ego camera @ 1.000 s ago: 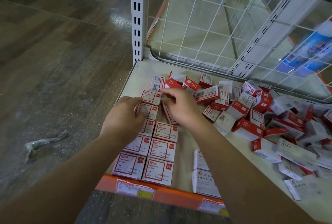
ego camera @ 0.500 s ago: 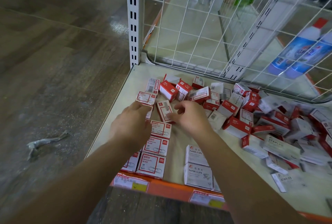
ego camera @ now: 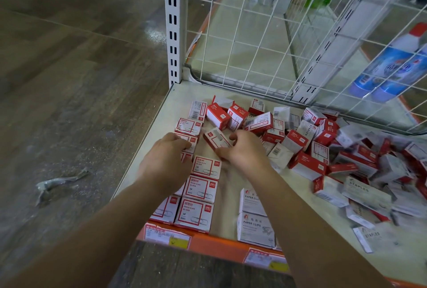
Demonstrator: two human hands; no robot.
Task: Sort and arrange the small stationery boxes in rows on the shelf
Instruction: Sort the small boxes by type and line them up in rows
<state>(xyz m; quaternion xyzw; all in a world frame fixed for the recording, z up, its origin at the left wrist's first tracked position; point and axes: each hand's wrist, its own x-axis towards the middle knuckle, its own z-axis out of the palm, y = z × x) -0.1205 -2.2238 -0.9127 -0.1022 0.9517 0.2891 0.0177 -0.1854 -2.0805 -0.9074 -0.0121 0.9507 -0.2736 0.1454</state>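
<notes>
White boxes (ego camera: 256,230) read "PAPER CLIPS"; grey boxes (ego camera: 366,191) "STAPLES"; red-framed boxes (ego camera: 200,189) "deli".

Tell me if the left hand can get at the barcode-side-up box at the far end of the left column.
Probably yes. The left hand rests on the column's boxes just short of that barcode box, and nothing stands between them. The right hand pinches a tilted box off to the side, out of the path.

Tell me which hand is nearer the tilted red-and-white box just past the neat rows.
Right. The right hand pinches the tilted box; the left hand rests on the left row beside it, apart from that box.
</notes>
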